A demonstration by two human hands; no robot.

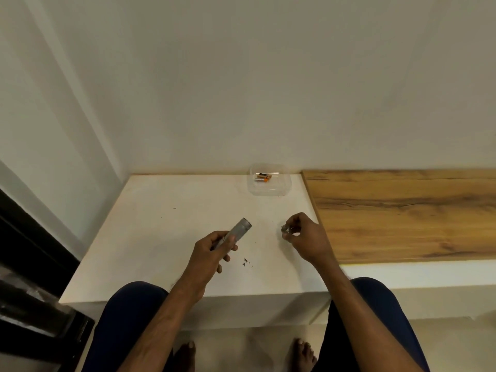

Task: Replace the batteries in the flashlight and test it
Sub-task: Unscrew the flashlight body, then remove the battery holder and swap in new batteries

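Flashlight [234, 234], a silver tube, is gripped in the left hand [212, 252] above the white desk [161, 232], open end tilted up and away from the person. Right hand [303, 232] is closed in a pinch on a small metallic piece [285, 230], likely the flashlight's unscrewed cap, held low over the desk near its right edge. Hands are well apart.

Clear plastic container [269, 181] sits at the back of the desk against the wall, with batteries [262, 178] inside, orange and dark. A few dark specks [247, 262] lie on the desk between the hands.

Step in hand, as a judgement: flashlight is open, cap off; next comes parking the cap and swapping cells. To do it well: set the cap flat where it can't roll off the right edge, keep the tube mouth up so nothing slides out unplanned, and check polarity before loading.

Hard to tell: whether the tube has batteries in it, the bore is not visible. The pinched piece is tiny and blurred. The battery count in the container is unclear, at least two. The flashlight's lower end is hidden in the left palm.
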